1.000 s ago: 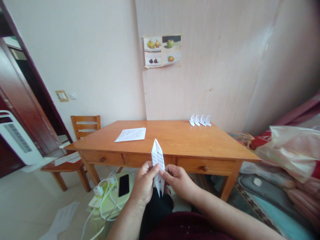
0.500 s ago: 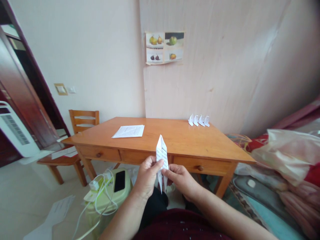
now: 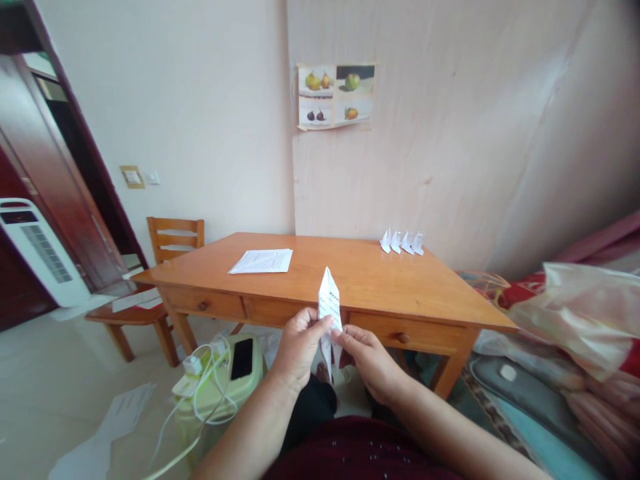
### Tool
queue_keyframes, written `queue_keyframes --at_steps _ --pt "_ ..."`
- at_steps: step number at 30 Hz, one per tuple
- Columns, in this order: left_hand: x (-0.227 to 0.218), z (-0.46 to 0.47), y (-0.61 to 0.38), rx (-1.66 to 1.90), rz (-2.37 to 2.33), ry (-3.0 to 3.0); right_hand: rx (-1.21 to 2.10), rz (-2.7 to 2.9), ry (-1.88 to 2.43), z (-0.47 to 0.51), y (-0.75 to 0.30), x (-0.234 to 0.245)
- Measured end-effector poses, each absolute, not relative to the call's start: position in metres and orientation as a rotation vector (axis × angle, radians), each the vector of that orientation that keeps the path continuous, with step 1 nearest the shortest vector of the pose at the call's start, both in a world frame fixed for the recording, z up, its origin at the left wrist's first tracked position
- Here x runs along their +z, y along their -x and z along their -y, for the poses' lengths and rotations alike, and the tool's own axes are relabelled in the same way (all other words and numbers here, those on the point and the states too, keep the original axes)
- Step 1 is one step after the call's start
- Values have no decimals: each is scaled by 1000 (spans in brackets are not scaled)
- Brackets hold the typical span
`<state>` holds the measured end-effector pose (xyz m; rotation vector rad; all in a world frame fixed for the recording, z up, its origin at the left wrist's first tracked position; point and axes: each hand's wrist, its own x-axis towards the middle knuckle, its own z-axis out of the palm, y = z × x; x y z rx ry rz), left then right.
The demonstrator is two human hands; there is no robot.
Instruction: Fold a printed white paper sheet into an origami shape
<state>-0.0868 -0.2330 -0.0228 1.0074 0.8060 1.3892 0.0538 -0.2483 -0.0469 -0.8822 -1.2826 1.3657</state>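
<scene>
A narrow folded piece of printed white paper (image 3: pixel 329 301) stands point-up in front of me, pinched from both sides. My left hand (image 3: pixel 299 350) grips its left edge with thumb and fingers closed. My right hand (image 3: pixel 370 360) pinches its lower right side. Both hands hover above my lap, just in front of the wooden table (image 3: pixel 350 280). At the table's far edge several small folded paper figures (image 3: pixel 401 242) stand in a row. A flat printed sheet (image 3: pixel 262 261) lies on the table's left part.
A wooden chair (image 3: pixel 165 267) stands left of the table. A pale green box (image 3: pixel 220 387) with a phone and white cables sits on the floor by my left knee. Loose paper lies on the floor. Bedding and a plastic bag (image 3: pixel 585 313) are at right.
The folded paper has turned slightly and looks narrower; my fingers have shifted along it. The view has swung a little to the left.
</scene>
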Motion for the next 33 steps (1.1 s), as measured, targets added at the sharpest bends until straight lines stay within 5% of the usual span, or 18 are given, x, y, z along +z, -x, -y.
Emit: queue_keyframes --at_steps 33 --pt "-25 240 93 1169 -832 -1336 1319 1205 848 230 -73 -15"
